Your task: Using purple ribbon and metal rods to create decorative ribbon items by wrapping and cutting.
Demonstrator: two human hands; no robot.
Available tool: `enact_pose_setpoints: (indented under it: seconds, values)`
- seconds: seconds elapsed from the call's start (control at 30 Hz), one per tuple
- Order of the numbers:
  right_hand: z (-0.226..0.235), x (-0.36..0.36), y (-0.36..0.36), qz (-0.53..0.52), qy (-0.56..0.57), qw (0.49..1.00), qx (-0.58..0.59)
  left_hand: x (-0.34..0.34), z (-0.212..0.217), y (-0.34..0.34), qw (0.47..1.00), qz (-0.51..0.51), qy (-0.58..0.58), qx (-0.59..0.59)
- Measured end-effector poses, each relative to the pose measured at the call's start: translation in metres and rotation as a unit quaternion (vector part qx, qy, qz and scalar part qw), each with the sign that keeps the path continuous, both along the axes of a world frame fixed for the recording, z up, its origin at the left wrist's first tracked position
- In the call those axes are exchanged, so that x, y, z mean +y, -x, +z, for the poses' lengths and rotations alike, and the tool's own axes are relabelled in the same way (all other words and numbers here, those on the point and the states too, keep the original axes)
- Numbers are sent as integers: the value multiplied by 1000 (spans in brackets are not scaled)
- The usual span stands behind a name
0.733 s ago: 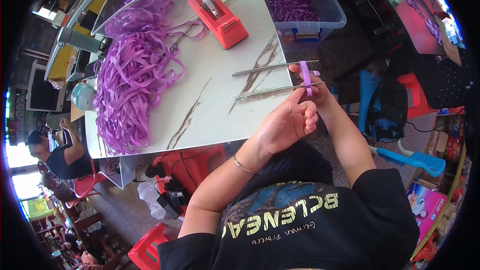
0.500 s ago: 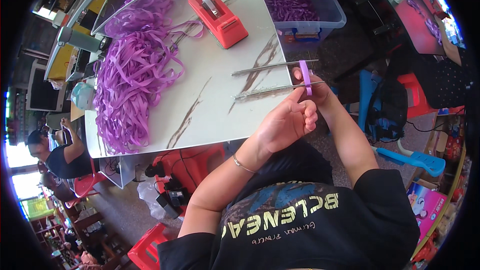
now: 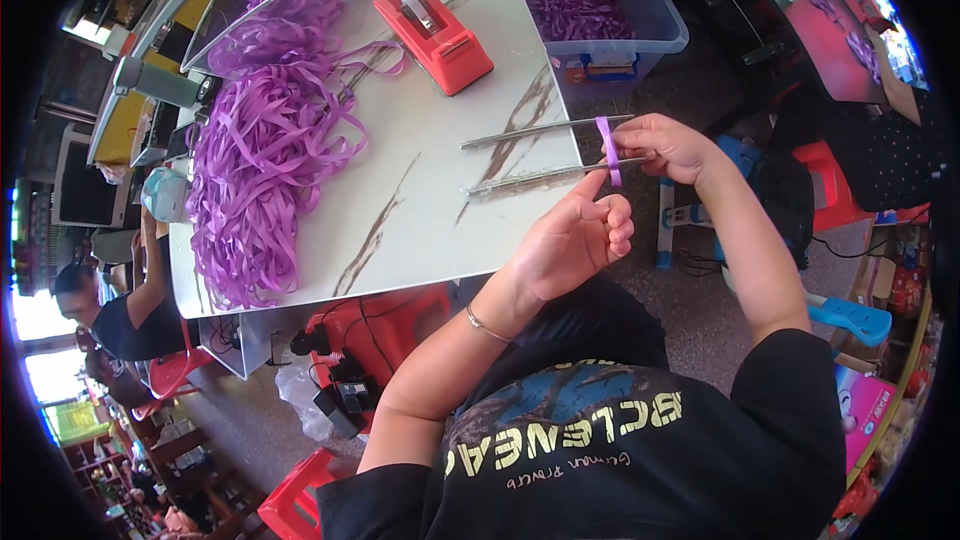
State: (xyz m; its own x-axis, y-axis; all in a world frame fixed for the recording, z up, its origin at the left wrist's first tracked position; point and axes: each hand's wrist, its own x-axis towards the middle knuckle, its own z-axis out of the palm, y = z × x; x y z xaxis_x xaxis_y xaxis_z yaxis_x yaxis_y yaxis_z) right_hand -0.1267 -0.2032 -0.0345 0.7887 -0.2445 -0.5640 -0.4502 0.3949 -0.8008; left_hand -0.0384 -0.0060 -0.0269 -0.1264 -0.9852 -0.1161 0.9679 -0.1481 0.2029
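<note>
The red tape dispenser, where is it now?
The tape dispenser sits on the table in the head view's upper middle, between the purple ribbon pile on its left and the clear bin on its right.

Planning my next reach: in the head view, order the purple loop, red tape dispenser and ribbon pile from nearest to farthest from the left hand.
From the left hand:
1. Purple loop, just above it, around the two metal rods.
2. Red tape dispenser, up the table, toward the left.
3. Ribbon pile, far left of the table.
</note>
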Motion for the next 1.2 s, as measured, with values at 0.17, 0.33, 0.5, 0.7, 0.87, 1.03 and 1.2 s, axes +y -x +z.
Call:
enact_pose_setpoints:
  seconds: [0.17, 0.33, 0.5, 0.7, 0.87, 1.03, 1.2]
  values:
    - [22, -7, 0, 36, -10, 999, 31, -1, -2, 1, 1000, 4, -4, -5]
    - [43, 5, 0, 10, 4, 998, 67, -2, -3, 0, 1000, -3, 4, -6]
    - [29, 16, 2, 26, 245, 969, 23, -1, -2, -1, 1000, -4, 4, -7]
    - [18, 25, 7, -36, 242, 969, -27, 0, -1, 0, 1000, -4, 5, -7]
    - [17, 28, 6, -40, 230, 971, -48, 0, 0, 0, 1000, -5, -1, -8]
    - [9, 20, 8, -37, 200, 978, -35, 0, -1, -1, 1000, -1, 1, -5]
    - [-14, 17, 6, -99, -40, 994, 13, -1, -1, 0, 1000, -2, -8, -3]
